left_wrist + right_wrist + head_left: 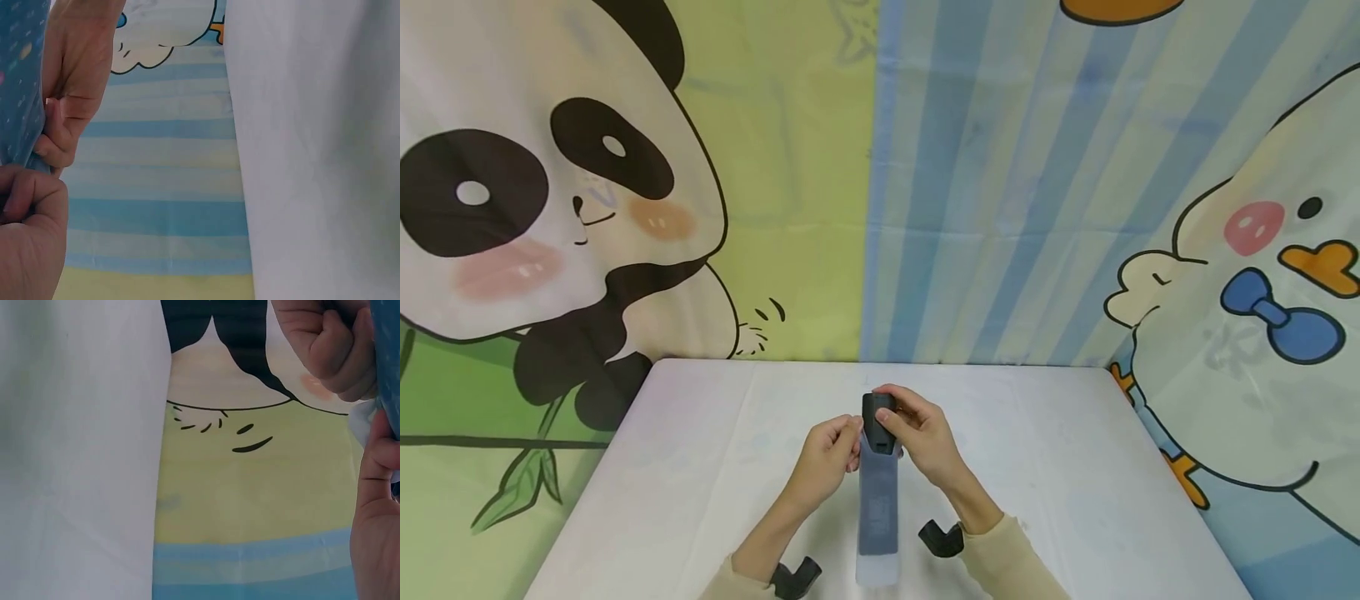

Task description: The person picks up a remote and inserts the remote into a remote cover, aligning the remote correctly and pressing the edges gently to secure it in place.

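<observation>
A long, narrow blue-grey item point(878, 504) with a pale, see-through lower end stands out in the middle of the head view. At its far end sits a black block-like piece point(878, 417) with tapered lower corners. My right hand point(927, 437) grips this black piece, thumb across its front and fingers over the top and right side. On the other side my left hand point(827, 458) has its fingers curled and pinches the item's left edge near the black piece. Close up in the left wrist view, the blue surface point(22, 81) carries small pale specks and coloured spots.
A white table point(715, 492) spreads below both hands. Behind it hangs a cloth backdrop point(797, 183) with a panda, stripes and a white bird. Black wrist-worn pieces stick out by the left sleeve point(737, 583) and the right sleeve point(1011, 562).
</observation>
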A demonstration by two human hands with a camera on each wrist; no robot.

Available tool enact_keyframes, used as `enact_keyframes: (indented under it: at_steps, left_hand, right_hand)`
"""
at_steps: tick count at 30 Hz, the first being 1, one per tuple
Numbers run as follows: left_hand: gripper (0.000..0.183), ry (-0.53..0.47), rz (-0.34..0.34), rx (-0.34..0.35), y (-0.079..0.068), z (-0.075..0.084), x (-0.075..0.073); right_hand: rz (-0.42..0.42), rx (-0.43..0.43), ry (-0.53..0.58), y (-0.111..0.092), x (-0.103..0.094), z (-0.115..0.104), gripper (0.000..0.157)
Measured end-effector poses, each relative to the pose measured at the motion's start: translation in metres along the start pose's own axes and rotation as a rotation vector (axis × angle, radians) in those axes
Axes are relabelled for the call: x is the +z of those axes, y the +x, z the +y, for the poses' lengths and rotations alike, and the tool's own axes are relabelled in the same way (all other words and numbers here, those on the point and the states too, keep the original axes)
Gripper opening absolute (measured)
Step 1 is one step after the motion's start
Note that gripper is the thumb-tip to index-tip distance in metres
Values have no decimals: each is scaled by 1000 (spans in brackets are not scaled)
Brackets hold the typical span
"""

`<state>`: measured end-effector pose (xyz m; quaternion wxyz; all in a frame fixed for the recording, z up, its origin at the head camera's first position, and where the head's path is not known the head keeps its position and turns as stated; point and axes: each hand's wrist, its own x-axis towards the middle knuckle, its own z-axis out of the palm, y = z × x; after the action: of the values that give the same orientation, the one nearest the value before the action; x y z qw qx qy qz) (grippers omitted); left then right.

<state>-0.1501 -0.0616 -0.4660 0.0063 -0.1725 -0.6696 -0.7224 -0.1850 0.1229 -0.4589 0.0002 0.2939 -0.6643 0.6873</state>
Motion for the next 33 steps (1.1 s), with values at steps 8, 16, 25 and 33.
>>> enact_keyframes:
  at_steps: [8,16,25,33]
  left_hand:
    - [40,83,-61,9,-3,-3,-1]
    - [37,271,-131,3,-12,-19,-11]
    - [35,360,-134,8,-13,-22,-16]
    - [29,359,-76,-39,-19,-21,-21]
  right_hand:
    - [11,12,-24,-7,-1,-4,30]
    - [72,-1,-44,-8,-3,0,31]
    - [130,92,7,-2,1,5,32]
    - [160,112,19,-1,2,2,35]
